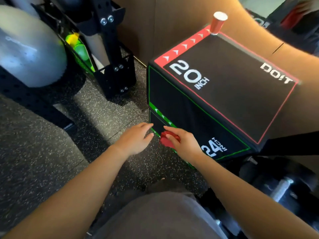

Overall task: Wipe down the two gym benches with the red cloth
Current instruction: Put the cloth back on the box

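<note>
Presently, a black padded box (233, 94) is taken as the landmark; its top face is edged in red and marked "20 INCH", and its near side face is edged in green and marked "24 INCH".

The red cloth (168, 139) is seen crumpled at the green-edged side face of the box, close to that face's lower left corner. It is gripped by the right hand (187, 146), whose fingers are curled round it. Whether the cloth is pressed onto the face cannot be told.

The left hand (135, 139) is held just left of the same corner of the box, with fingers stretched out loosely and nothing held. Its fingertips are pointed toward the box edge and lie close to the cloth.

A red cup (218, 23) is noted standing upright on the far corner of the box top.

To the left of the box, a black metal rack (110, 49) is recorded, with a grey ball (29, 49) beyond it.

A dumbbell (283, 187) lies below the box's right end. The box stands on a speckled dark floor (43, 161).
</note>
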